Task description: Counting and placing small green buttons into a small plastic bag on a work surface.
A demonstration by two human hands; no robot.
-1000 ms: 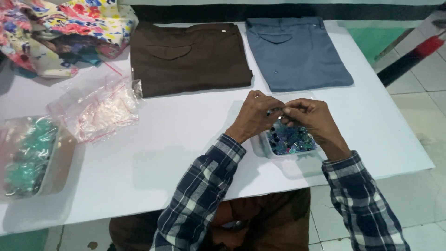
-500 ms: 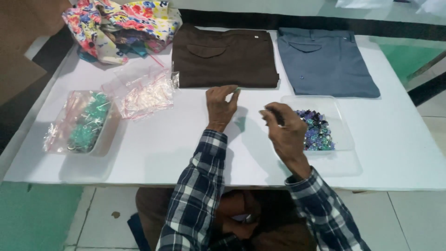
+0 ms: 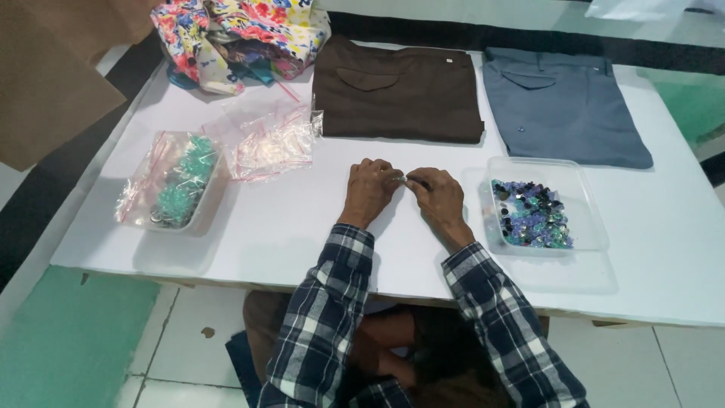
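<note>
Since half a sec ago both hands have come together at table centre: the right hand has left the tray side and now meets the left hand, fingertips pinched narrow on one tiny item held between them (too small to tell exactly what, prob. a button or bead from the tray). It sits just above the white table, between the two hands, w/ both wrists resting on the surface. Judging by size it should be very light, hard and smooth, so slippery; best taken by its edges w/ thumb and forefinger tips, as it could easily pop out and roll. Just right of the right hand is a clear plastic tray, shallow and rectangular, w/ a heap of glossy blue, purple and dark pieces. Further back lie folded brown trousers and folded grey-blue trousers, both flat, matte woven cloth. To the left, well apart, a crinkly clear zip bag, and another bag in a container w/ teal-green pieces. At the far left corner a soft bundle of floral fabric. Sleeves are plaid flannel.
</note>
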